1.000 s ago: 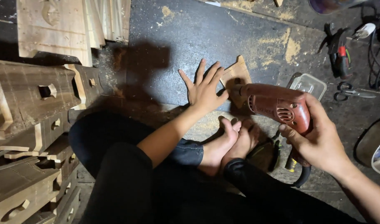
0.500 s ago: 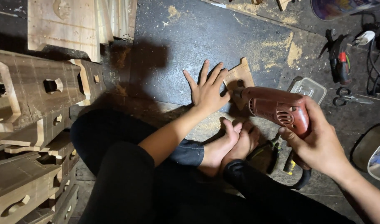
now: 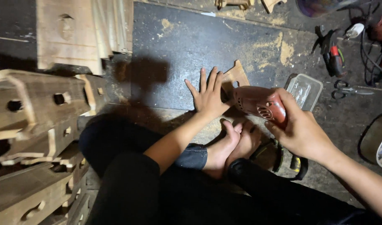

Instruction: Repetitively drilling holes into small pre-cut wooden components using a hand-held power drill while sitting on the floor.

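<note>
The person sits on the floor [image 3: 178, 46] with legs folded in dark trousers, bare feet [image 3: 234, 143] pressed together close to the body. Just past the feet, the right hand [image 3: 301, 131] is wrapped tight around the rear of a red drill [image 3: 257, 104], which lies level and points left. The drill's nose meets a small notched wood piece [image 3: 236, 75] lying flat on the dark floor. The left hand [image 3: 208, 95] lies flat on that piece, fingers spread wide and grasping nothing, holding its left part down, just beside the drill's nose. The two hands are near each other with the drill between them.

To the left, stacked carved wooden parts [image 3: 36, 125] with slots and holes stand beside the leg. Right of the drill sits a clear plastic box [image 3: 305, 89]. Farther off, pale boards [image 3: 80, 31] lie at upper left, sawdust is scattered over the floor, and black-and-red pliers [image 3: 330, 52], scissors [image 3: 345, 89] and dark cables [image 3: 368, 46] lie at upper right.
</note>
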